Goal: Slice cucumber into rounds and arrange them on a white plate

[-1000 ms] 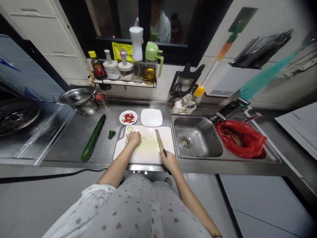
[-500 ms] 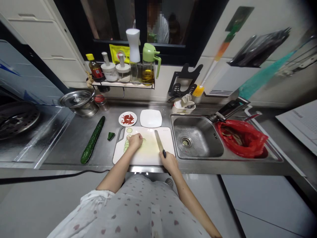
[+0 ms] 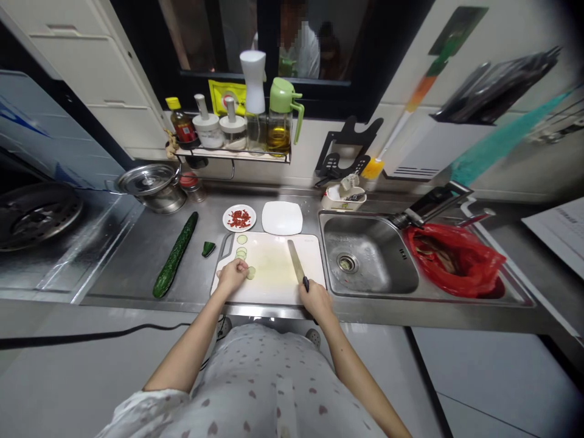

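Note:
A white cutting board (image 3: 278,274) lies on the steel counter before me. My left hand (image 3: 232,277) rests on its left part, fingers curled over cucumber slices (image 3: 241,252) that lie in a short row beside it. My right hand (image 3: 316,301) is closed round the dark handle of a knife (image 3: 296,263), whose blade lies flat across the board, pointing away from me. A whole cucumber (image 3: 176,253) lies on the counter to the left, with a cut green end piece (image 3: 208,248) near the board.
Behind the board stand a small plate of chopped red chili (image 3: 239,218) and a bare white square plate (image 3: 281,218). A sink (image 3: 365,261) sits to the right, with a red bag (image 3: 456,258) beyond. A lidded pot (image 3: 148,185) and a bottle shelf (image 3: 232,152) stand behind.
My left hand has drawn back toward me and leftward across the board, leaving slices spread where it was. My right hand and the knife have barely moved.

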### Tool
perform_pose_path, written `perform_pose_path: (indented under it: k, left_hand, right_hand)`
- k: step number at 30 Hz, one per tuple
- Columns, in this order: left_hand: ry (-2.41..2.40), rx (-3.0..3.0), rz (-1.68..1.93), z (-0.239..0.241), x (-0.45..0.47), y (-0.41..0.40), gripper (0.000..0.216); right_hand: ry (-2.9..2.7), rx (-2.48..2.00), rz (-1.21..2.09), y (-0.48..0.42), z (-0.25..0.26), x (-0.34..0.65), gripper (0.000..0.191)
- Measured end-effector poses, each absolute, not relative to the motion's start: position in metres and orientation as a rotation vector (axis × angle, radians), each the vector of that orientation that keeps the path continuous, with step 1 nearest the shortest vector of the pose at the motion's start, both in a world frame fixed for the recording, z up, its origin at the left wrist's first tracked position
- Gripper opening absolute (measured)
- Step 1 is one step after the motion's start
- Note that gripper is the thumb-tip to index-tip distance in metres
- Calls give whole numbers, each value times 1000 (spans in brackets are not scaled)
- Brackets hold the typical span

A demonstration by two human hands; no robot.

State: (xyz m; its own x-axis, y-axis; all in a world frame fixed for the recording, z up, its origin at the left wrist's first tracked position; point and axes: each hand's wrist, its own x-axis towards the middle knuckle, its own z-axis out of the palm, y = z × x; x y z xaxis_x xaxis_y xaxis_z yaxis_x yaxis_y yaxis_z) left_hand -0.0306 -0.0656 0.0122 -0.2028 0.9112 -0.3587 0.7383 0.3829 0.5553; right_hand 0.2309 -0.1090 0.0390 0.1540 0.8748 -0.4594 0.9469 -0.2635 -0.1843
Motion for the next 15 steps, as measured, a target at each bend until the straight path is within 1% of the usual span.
perform_pose_path:
  k: [7,15]
  left_hand:
    - [1984,1406,325,4,-57,-83,17]
    - [2049,1407,285,1,-75,-89,17]
  right_hand:
    - [1797,2278,-747,-108,38,231,45]
    - [1795,2290,-748,-108,39,230,46]
